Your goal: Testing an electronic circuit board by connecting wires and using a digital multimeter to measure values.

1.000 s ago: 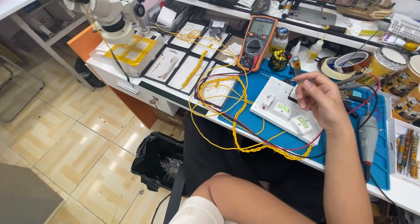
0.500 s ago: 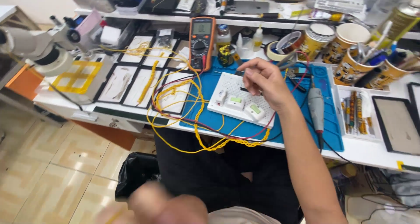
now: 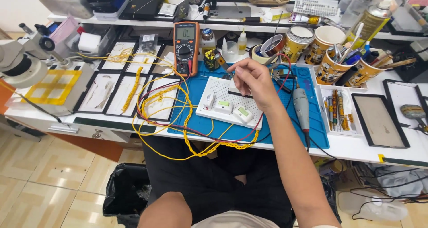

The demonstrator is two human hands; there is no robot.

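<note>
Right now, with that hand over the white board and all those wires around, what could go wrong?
The right hand pinches something small above the white breadboard; it might slip and fall among the parts. The yellow wires loop off the table edge toward the lap, so a knee could snag them and tug the board. The multimeter stands propped close by, and a pulled lead might tip it over.
</note>
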